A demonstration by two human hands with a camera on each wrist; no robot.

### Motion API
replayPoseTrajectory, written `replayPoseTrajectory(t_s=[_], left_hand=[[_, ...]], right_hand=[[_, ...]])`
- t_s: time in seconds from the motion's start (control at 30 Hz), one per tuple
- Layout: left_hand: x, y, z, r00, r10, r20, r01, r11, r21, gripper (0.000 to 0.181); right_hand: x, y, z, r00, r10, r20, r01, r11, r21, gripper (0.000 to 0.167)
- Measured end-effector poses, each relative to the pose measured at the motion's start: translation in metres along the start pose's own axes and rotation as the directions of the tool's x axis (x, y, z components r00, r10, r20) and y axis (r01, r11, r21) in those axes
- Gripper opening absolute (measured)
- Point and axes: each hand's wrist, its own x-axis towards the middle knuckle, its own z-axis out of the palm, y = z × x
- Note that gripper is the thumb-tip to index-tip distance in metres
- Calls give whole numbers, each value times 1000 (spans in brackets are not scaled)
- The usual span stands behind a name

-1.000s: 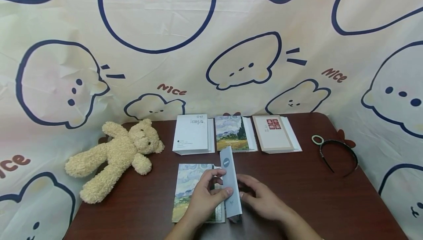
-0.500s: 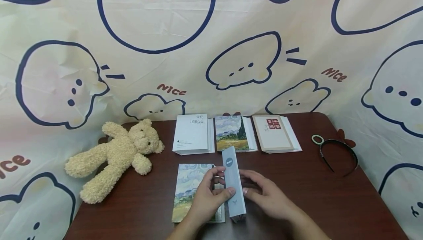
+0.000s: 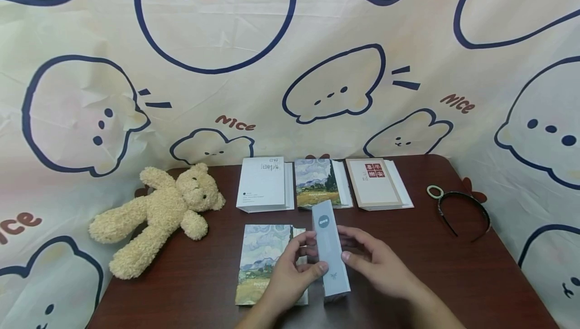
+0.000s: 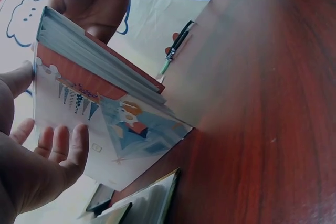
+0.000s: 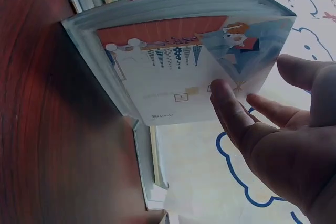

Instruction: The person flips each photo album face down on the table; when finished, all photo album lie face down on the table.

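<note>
Cartoon-print cloth (image 3: 254, 97), back and sides. Dark wood table (image 3: 181, 299) below it. Plush bear (image 3: 165, 210) on its back by the table's left edge, toward the rear left corner.

Albums: white album (image 3: 260, 188), far landscape album (image 3: 315, 180) and cream album (image 3: 373, 183) in a row along the back edge. Near landscape album (image 3: 258, 258) lies flat closer to the front, left of center. Blue-spined album (image 3: 333, 243) is the one in hand: front middle of the table, just right of the near landscape album, spine up, pages toward the front edge.

Change: over the last second the blue-spined album has shifted toward the right edge, spine now facing up more squarely, both hands moving along. Probably means it's being steered or straightened, not laid down yet.

Left hand (image 3: 294, 273) holds its left side, thumb over the spine. Right hand (image 3: 378, 263) holds the right side, thumb at the spine's edge. Hands apart, album between.

Black headband (image 3: 486, 211) near the right edge; pale green ring (image 3: 435, 186) at its left end.
</note>
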Motion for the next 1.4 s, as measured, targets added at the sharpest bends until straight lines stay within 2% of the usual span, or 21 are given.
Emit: replayPoseTrajectory(t_s=[0.27,0.5,0.67,0.83,1.03,1.4], left_hand=[[-1,-9,7,1000,2,25,-3,998,60,61],[-2,-19,13,999,-21,48,17,997,80,57],[-3,-23,15,998,-34,51,28,993,113,55],[-4,-27,16,997,-70,41,65,990,126,55],[-5,-31,17,995,-95,22,91,986,138,54],[-8,-32,12,984,-152,96,133,975,178,51]], right_hand=[[-4,-1,-6,995,98,-14,-97,993,72,64],[-10,1,-13,985,165,-59,-162,986,43,70],[-14,6,-17,980,183,-81,-182,983,29,73],[-18,11,-22,978,181,-101,-178,983,42,73],[-23,15,-27,970,220,-100,-216,975,51,75],[-34,27,-39,944,290,-158,-286,957,45,76]])
